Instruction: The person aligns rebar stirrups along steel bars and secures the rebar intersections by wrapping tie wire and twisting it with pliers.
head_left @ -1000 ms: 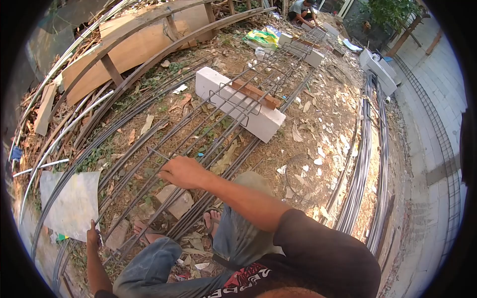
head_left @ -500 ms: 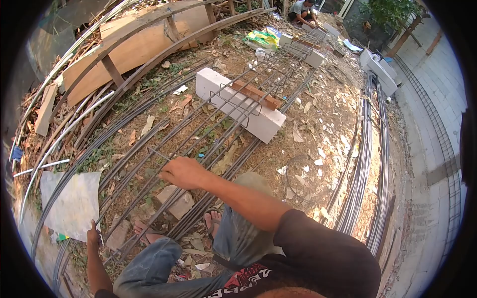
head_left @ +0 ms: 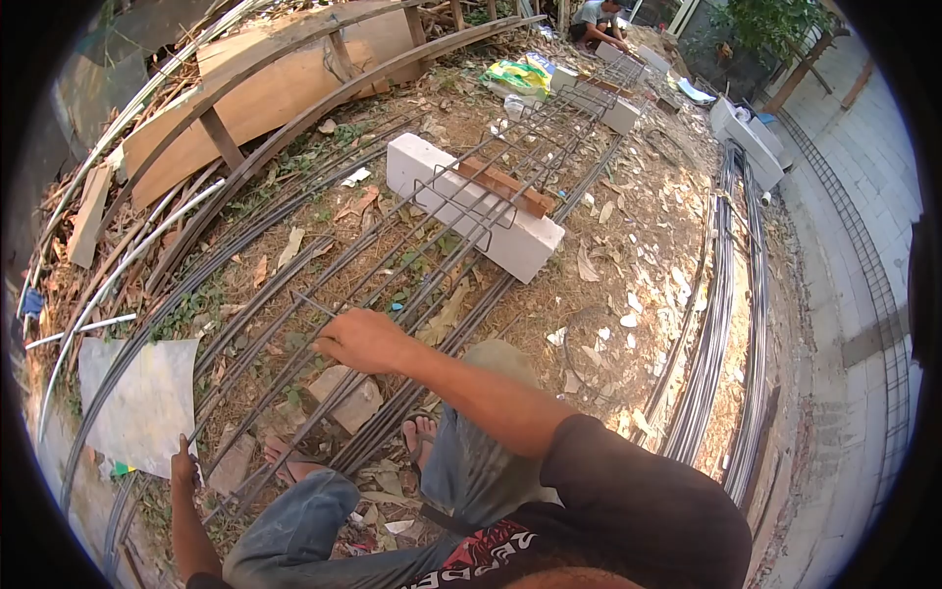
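Note:
My right hand (head_left: 363,341) is closed over the steel bars of a long rebar cage (head_left: 392,257), with a short thin metal rod (head_left: 314,302) sticking out beyond its fingers. What lies inside the fist is hidden. At the lower left, my left hand (head_left: 184,463) is closed near the bar ends, beside a pale grey sheet (head_left: 137,402); a small dark thing shows at its fingers, too small to name. The cage rests across a white block (head_left: 510,245) that has a reddish-brown brick (head_left: 505,187) on it.
Loose bars (head_left: 235,236) run along the left, near curved timber (head_left: 324,98) and boards. A bar bundle (head_left: 721,324) lies at right. Between my feet and the cage sits a flat stone (head_left: 345,398). Another person (head_left: 595,25) crouches at the far end, by a yellow-green bag (head_left: 517,79).
Both my hands and the cage look unmoved. The person at the far end has shifted slightly, with head and arms in a slightly different position.

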Motion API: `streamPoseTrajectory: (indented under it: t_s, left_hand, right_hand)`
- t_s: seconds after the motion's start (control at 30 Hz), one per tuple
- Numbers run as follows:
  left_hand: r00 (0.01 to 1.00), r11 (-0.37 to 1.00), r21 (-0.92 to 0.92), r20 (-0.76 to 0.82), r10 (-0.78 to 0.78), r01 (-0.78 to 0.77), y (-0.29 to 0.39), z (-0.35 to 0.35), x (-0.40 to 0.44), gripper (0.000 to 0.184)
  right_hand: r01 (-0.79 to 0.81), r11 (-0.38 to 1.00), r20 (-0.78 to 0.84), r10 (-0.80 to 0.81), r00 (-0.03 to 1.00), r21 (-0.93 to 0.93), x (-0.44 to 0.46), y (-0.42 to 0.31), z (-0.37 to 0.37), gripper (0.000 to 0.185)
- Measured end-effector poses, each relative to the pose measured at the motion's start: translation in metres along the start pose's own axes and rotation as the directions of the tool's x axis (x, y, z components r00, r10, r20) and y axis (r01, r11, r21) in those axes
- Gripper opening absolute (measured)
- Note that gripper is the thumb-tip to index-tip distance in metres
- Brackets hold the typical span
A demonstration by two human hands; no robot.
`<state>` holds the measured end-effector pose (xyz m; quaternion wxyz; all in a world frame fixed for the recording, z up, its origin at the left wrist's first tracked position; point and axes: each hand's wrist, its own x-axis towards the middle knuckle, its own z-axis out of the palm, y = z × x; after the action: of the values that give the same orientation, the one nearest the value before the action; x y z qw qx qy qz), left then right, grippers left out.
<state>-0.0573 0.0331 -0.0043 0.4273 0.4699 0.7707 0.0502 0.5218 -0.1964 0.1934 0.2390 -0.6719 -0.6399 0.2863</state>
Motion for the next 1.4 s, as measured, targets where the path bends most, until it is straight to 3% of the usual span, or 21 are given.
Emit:
streamPoseTrajectory:
  t_s: [1.4]
  left_hand:
    - [1.000, 1.000, -0.012, 0.011, 0.008, -0.007, 0.007, 0.001, -0.013, 0.074]
  right_hand:
    - [0.001, 1.000, 0.001, -0.001, 1.000, 0.020, 0.000, -0.001, 0.001, 0.036]
